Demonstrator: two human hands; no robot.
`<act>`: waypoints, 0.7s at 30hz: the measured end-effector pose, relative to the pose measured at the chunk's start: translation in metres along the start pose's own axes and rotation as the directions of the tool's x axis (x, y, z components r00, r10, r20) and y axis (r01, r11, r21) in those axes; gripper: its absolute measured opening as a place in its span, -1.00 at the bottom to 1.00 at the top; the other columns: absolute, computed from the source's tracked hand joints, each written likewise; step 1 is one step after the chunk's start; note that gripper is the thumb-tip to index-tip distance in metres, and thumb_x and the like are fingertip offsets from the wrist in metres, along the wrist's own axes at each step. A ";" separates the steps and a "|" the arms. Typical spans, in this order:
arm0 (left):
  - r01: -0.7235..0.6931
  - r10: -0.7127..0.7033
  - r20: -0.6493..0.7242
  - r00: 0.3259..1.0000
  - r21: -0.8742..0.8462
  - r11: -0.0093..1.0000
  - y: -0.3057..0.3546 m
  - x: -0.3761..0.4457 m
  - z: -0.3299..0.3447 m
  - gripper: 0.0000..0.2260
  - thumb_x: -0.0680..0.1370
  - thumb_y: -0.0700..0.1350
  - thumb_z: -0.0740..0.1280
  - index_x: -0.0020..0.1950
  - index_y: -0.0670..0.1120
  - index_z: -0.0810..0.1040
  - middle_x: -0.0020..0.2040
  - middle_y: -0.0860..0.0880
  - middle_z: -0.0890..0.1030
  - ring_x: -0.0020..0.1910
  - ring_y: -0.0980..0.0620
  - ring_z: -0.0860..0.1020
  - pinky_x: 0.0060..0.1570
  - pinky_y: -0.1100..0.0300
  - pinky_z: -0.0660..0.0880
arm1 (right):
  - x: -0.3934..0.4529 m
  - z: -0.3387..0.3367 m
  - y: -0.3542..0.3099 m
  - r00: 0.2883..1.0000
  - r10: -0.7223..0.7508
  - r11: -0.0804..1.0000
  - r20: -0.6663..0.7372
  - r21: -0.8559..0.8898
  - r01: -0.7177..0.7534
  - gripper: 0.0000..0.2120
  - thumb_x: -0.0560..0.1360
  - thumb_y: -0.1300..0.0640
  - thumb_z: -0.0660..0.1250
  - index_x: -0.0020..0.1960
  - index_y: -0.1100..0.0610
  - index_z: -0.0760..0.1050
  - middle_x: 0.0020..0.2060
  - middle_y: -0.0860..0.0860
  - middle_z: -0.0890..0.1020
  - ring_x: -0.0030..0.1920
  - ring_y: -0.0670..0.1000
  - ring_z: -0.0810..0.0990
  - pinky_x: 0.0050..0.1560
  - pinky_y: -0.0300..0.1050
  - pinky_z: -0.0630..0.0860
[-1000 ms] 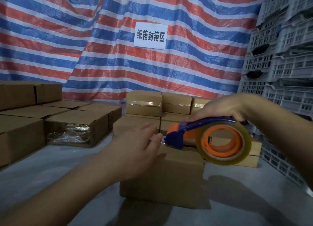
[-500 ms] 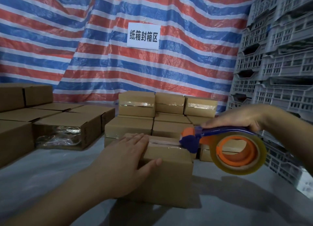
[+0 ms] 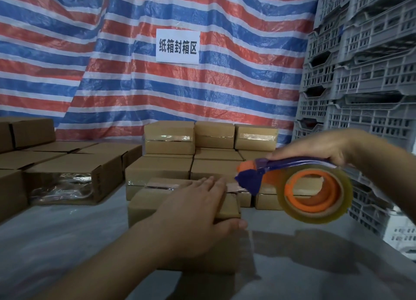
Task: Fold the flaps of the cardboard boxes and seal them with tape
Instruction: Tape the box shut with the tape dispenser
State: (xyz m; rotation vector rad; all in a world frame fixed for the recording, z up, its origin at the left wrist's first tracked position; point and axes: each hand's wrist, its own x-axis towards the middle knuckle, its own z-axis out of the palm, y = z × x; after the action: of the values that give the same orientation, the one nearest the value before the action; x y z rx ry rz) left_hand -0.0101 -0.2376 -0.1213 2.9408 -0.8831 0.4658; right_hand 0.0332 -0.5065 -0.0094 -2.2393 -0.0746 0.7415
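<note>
A small brown cardboard box (image 3: 144, 209) stands on the grey floor in front of me, flaps folded down, with clear tape along its top seam. My left hand (image 3: 193, 212) lies flat on the box top, fingers straight, thumb over the near right corner. My right hand (image 3: 315, 149) grips the blue handle of a tape dispenser (image 3: 315, 191) with an orange core and a clear tape roll. The dispenser hangs in the air just right of the box, its blue nose near the top right edge.
Taped boxes (image 3: 168, 140) are stacked behind against a red, white and blue striped tarp with a white sign (image 3: 177, 46). More cardboard boxes (image 3: 74, 178) lie at the left. Grey plastic crates (image 3: 364, 74) tower at the right. Grey floor (image 3: 315, 266) spreads in front.
The dispenser has moved right, off the box top, drawing tape along the seam. My left hand went from the front of the box to lying flat on its top.
</note>
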 end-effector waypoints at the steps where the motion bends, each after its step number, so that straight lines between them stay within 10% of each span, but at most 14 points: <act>1: -0.003 0.003 -0.004 1.000 -0.005 1.000 0.000 -0.001 0.000 -0.21 0.50 0.46 0.00 0.59 0.12 -0.18 0.61 0.04 0.00 0.57 0.08 0.01 0.48 0.12 -0.08 | -0.007 -0.007 0.002 1.000 0.007 1.000 0.006 0.004 -0.007 -0.23 0.15 -0.26 0.65 0.13 0.25 0.59 -0.20 0.11 0.61 -0.27 0.05 0.57 -0.20 -0.12 0.57; 5: -0.032 0.032 0.011 0.999 -0.015 0.999 0.002 -0.002 -0.001 -0.32 0.51 0.43 -0.01 0.54 0.29 -0.20 0.62 0.02 -0.02 0.57 0.05 -0.03 0.43 0.12 -0.14 | -0.025 -0.009 0.009 0.997 0.074 0.989 0.015 -0.133 -0.071 -0.51 0.29 -0.34 0.52 -0.15 0.10 0.70 -0.30 0.03 0.61 -0.35 -0.01 0.55 -0.26 -0.18 0.54; 9: -0.052 0.051 0.033 0.998 0.027 0.998 0.002 -0.002 -0.003 -0.38 0.52 0.42 -0.05 0.53 0.32 -0.15 0.61 -0.04 0.01 0.57 0.00 -0.01 0.47 0.06 -0.08 | -0.016 0.022 -0.006 0.974 0.176 0.823 -0.146 -0.522 -0.227 -0.35 0.25 -0.45 0.32 -0.06 0.12 0.61 -0.32 -0.02 0.63 -0.37 -0.05 0.60 -0.26 -0.20 0.54; 13: -0.045 0.041 0.059 0.997 0.060 0.997 0.004 -0.001 -0.003 -0.38 0.52 0.41 -0.05 0.53 0.32 -0.14 0.61 -0.04 0.00 0.57 -0.01 0.01 0.48 0.05 -0.04 | -0.020 0.030 -0.024 0.939 0.167 0.645 -0.300 -0.687 -0.334 -0.19 0.22 -0.61 0.29 0.05 0.08 0.60 0.12 0.01 0.68 -0.06 -0.02 0.70 -0.08 -0.14 0.62; 17: -0.042 0.037 0.073 0.997 0.070 0.997 0.005 -0.001 -0.005 -0.37 0.51 0.41 -0.06 0.54 0.31 -0.13 0.61 -0.03 0.01 0.57 -0.01 0.01 0.49 0.03 -0.03 | -0.016 0.036 -0.048 0.914 0.160 0.551 -0.372 -0.734 -0.396 -0.40 0.35 -0.51 0.30 -0.17 0.04 0.65 -0.35 -0.03 0.68 -0.35 -0.01 0.66 -0.15 -0.08 0.64; 21: -0.048 0.043 0.067 0.997 0.069 0.996 0.005 -0.004 -0.006 -0.36 0.49 0.42 -0.09 0.54 0.30 -0.10 0.61 -0.01 0.02 0.57 -0.03 0.03 0.49 0.02 -0.01 | 0.004 0.051 -0.041 0.851 0.295 0.197 -0.435 -0.843 -0.500 -0.53 0.36 -0.39 0.40 -0.09 0.02 0.56 -0.11 0.00 0.66 -0.10 0.04 0.66 0.13 0.06 0.59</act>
State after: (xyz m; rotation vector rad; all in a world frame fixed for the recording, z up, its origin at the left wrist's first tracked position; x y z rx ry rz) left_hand -0.0170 -0.2388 -0.1169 3.0215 -0.9619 0.4140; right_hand 0.0166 -0.4427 -0.0112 -3.6081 0.2727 0.8831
